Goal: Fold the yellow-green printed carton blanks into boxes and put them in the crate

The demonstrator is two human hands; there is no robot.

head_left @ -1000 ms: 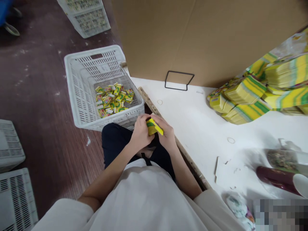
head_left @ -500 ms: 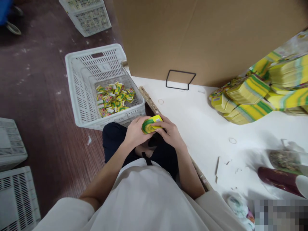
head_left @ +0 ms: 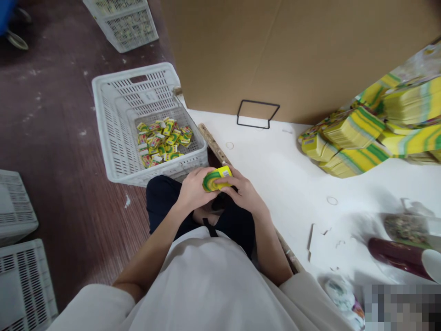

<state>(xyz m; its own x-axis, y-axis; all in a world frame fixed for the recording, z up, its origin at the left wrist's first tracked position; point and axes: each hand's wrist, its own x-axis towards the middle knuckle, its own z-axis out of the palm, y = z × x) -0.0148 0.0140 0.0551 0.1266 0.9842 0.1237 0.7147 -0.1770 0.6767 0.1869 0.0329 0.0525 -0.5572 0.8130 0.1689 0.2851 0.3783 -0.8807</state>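
Observation:
Above my lap, a small yellow and green carton (head_left: 212,180) is held between both hands. My left hand (head_left: 193,189) is closed round its left end, and my right hand (head_left: 244,189) grips the right end with its fingers over the printed face. A barcode shows near the carton's upper right. Just beyond my hands, to the left, a white plastic crate (head_left: 120,177) contains a heap of similar small cartons (head_left: 165,138). At the right, bundles of flat yellow and green cartons (head_left: 354,131) lie stacked on the white table (head_left: 272,179).
A large cardboard sheet (head_left: 268,55) stands behind a black wire frame (head_left: 258,125). Rubber bands (head_left: 332,200), a dark red cylinder (head_left: 396,257) and a clear container (head_left: 406,228) lie on the table. More white crates (head_left: 25,285) stand on the floor.
My right hand has shifted very slightly on the carton, so its barcode end shows a little more. Both hands still hold it in nearly the same place.

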